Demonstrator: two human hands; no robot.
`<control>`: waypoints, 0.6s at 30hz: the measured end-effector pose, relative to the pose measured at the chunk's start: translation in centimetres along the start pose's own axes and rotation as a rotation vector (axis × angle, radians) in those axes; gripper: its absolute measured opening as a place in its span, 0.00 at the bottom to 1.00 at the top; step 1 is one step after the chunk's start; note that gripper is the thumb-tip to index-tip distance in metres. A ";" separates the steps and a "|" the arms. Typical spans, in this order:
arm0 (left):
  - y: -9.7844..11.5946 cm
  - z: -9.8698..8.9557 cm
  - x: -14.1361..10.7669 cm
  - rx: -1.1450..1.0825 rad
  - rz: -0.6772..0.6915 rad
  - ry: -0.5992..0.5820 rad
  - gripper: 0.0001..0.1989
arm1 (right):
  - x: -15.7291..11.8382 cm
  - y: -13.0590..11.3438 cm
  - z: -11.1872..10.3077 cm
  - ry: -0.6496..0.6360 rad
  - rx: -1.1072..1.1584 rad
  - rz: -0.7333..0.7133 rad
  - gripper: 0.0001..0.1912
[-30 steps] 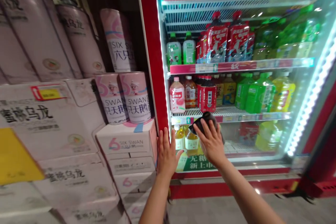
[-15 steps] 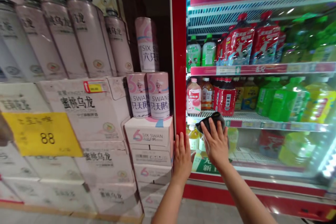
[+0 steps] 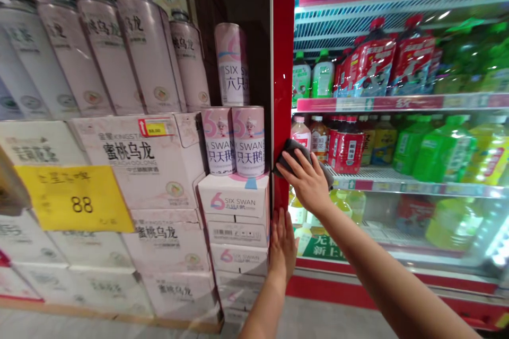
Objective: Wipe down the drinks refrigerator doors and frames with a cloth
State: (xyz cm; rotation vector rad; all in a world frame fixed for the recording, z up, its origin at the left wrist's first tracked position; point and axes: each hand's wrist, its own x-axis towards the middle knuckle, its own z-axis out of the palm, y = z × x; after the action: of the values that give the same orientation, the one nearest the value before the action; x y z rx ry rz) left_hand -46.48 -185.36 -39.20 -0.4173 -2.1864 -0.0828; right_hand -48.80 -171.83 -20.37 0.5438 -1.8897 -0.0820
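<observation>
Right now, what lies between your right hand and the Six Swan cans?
In the head view, the dark cloth under the right hand and the red fridge post lie between that hand and the Six Swan cans.

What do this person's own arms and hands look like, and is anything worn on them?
The left forearm and right forearm are bare, with no sleeves in view. The left hand and right hand are ungloved, and no watch, bracelet or ring shows on either.

Dark cloth under right hand on red frame, left hand below
</observation>
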 end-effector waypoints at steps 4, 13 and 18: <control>0.1 0.9 -1.6 -0.058 -0.017 -0.040 0.49 | -0.6 -0.3 0.4 -0.014 0.003 -0.055 0.28; -0.1 2.5 -7.2 -0.117 -0.024 -0.176 0.47 | -8.6 -3.1 1.9 -0.139 0.098 -0.156 0.32; -0.6 2.5 -8.5 -0.212 -0.033 -0.252 0.48 | -12.5 -5.8 3.2 -0.172 0.153 -0.149 0.27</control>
State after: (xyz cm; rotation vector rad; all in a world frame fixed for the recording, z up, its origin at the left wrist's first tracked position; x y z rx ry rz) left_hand -43.86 -187.64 -47.41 -0.5341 -2.4437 -0.2961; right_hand -46.27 -172.52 -34.30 0.8041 -2.0310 -0.0837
